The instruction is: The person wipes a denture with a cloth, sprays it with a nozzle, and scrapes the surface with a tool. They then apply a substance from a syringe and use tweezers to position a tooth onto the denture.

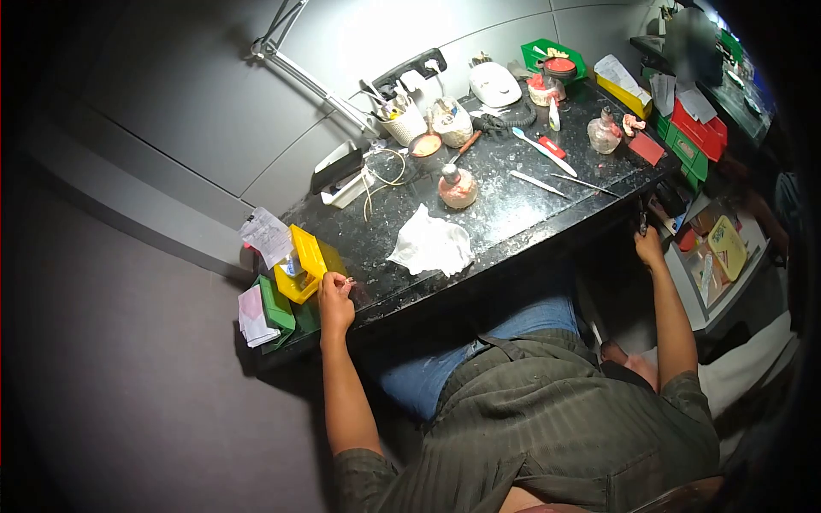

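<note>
My left hand (336,301) is closed in a pinch at the table's left front edge, beside a yellow bin (320,261). Whatever small thing may be between its fingertips is too small to name. At the table's right end, my right hand (649,246) is closed around a slim dark metal tool (643,221), next to an open drawer (717,295). A crumpled white cloth (432,244) lies near the front edge. Behind it stands a rounded pinkish lump with a metal top (457,187).
A lamp arm (312,81) leans over the back. Tools lie on the black table (368,286), among them a toothbrush (545,154) and a white-handled knife (539,184). A cup of tools (404,125) stands behind. Green and red bins (701,128) sit right; another person is beyond.
</note>
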Tool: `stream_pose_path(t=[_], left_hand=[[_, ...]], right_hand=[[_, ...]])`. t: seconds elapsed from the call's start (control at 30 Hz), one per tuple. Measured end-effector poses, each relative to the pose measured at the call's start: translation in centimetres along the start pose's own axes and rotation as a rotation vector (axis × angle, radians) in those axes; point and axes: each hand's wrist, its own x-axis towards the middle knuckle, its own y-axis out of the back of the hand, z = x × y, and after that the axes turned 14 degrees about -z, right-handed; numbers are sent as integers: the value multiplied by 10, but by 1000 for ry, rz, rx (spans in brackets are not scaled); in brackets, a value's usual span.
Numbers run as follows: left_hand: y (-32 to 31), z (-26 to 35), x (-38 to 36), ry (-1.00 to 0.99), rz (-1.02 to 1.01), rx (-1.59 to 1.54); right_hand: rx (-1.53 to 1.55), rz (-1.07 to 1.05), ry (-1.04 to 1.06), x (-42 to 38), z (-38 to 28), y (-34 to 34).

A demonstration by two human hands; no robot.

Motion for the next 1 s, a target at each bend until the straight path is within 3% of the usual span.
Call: stream_pose_path(t=[0.2, 0.27, 0.4, 0.47, 0.5, 0.53, 0.6, 0.63, 0.67, 0.77, 0.83, 0.87, 0.93, 1.0], left_hand=[[-3, -12, 3, 48, 77, -391], [-6, -15, 3, 37, 105, -419], [-7, -12, 4, 12, 128, -356], [-13, -27, 9, -105, 250, -510], [-15, -43, 12, -136, 252, -639], [-2, -22, 3, -44, 200, -796], [6, -12, -10, -128, 179, -1263], [5, -12, -14, -330, 140, -1527], [2, -10, -24, -327, 138, -1530], [-7, 34, -68, -368, 22, -2206], [-18, 71, -100, -299, -68, -2529], [-26, 82, -114, -151, -34, -2684], [-46, 100, -140, -20, -121, -2820], [-56, 116, -158, -61, -231, -2730]], right_hand=[[58, -22, 107, -56, -17, 27], [469, 5, 270, -74, -14, 28], [464, -103, 244, -105, -5, 45], [444, -107, 252, -124, -15, 50], [490, -98, 246, -134, -25, 51], [536, -90, 239, -142, -30, 54], [449, -98, 239, -155, -30, 65], [447, -113, 242, -160, -31, 71], [447, -130, 244, -166, -34, 76], [466, -108, 258, -184, -51, 88], [482, -106, 261, -189, -58, 98], [476, -117, 259, -192, -64, 101], [531, -99, 324, -195, -76, 105], [530, -150, 338, -192, -74, 109]])
